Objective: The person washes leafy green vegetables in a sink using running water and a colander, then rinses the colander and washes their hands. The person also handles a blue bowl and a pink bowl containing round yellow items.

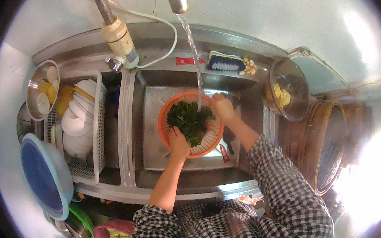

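An orange colander with a pale slatted inside sits in the right basin of the steel sink, holding dark leafy greens. Water runs from the faucet down onto the greens. My left hand reaches over the colander's near left rim, fingers stretched out against the greens; the tips are partly hidden among the leaves. At the right side my right hand is closed on the colander's rim with curled fingers. Beneath the right wrist, a small red-and-dark object lies on the basin floor.
A white rack of white plates fills the left basin. Around it are a steel bowl and a blue basin. Behind the sink basin lies a blue brush. To the right stand a glass bowl and wooden round boards.
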A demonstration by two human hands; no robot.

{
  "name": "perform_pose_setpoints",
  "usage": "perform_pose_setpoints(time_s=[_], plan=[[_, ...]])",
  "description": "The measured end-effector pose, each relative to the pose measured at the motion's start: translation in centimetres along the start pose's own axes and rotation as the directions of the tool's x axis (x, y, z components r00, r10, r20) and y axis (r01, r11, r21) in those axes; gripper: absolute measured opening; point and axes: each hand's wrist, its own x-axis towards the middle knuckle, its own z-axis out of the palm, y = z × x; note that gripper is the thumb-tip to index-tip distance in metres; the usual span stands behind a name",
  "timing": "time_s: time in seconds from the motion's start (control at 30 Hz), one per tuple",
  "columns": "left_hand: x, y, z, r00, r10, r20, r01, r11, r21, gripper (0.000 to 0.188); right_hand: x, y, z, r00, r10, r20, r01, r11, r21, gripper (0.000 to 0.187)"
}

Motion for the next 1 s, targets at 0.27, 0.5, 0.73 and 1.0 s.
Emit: perform_pose_setpoints(time_s=[0.27, 0.5, 0.73, 1.0], plan=[[3.8, -2.3, 1.6, 0.998, -0.055, -0.029, 0.041, 0.936, -0.350, 0.068, 1.8, -10.5, 6.6, 0.939, 0.321, 0.128, -0.345, 0.865, 0.364, 0.063], [1.7, -0.4, -4.1, 0.994, 0.062, 0.093, -0.008, 0.870, -0.494, 0.057, -0.4, -7.7, 0.3, 0.858, 0.365, 0.360, -0.506, 0.487, 0.712, 0.059], [3.8, -0.9, -3.8, 1.000, 0.005, 0.022, 0.001, 0.970, -0.242, 0.067, -1.5, -6.9, 1.5, 0.853, 0.317, 0.414, -0.507, 0.689, 0.518, 0.064], [8.7, -0.8, 0.5, 0.956, -0.157, 0.246, 0.292, 0.547, -0.785, 0.041, -2.2, -9.7, 6.7, 0.724, 0.550, 0.417, -0.532, 0.059, 0.844, 0.050]])
